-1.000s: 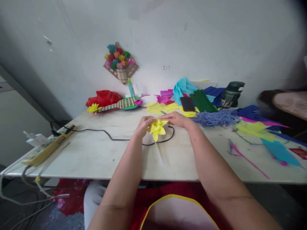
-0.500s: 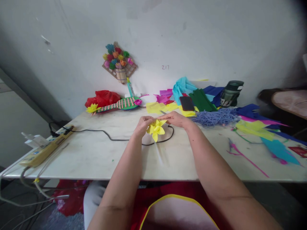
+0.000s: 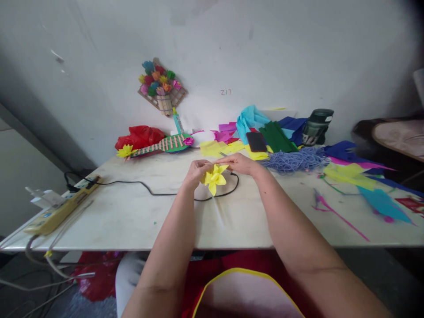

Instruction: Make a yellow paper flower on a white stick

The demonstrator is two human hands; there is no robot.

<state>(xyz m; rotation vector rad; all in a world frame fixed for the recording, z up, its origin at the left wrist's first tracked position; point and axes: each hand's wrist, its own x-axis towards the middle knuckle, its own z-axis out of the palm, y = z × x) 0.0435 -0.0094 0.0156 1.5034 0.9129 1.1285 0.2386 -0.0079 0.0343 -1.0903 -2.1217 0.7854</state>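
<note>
A yellow paper flower [image 3: 215, 179] with pointed petals hangs between my hands above the middle of the table, its face toward me. My left hand [image 3: 198, 172] pinches it from the left, at the back of the petals. From the right, my right hand [image 3: 241, 163] reaches over the flower's top with fingers closed together at its back; the exact grip is hidden. A thin grey pointed tip [image 3: 223, 154] sticks out just beyond the right fingers, the rest unseen. Below the flower lies a blurred whitish stick [image 3: 218, 213]. A black cable [image 3: 221, 195] curves behind the flower.
At the back lies a green paper-covered, lute-shaped craft [image 3: 174, 143] near a red plastic bag [image 3: 142, 135]. Crepe paper [image 3: 278, 136], a phone [image 3: 256, 141], purple strands [image 3: 296, 160] and a dark bottle [image 3: 318, 127] crowd the right. A power strip [image 3: 62, 207] runs along the left edge.
The whole view has shifted slightly, with the background sliding a little left. Both hands keep almost the same pose at the yellow flower.
</note>
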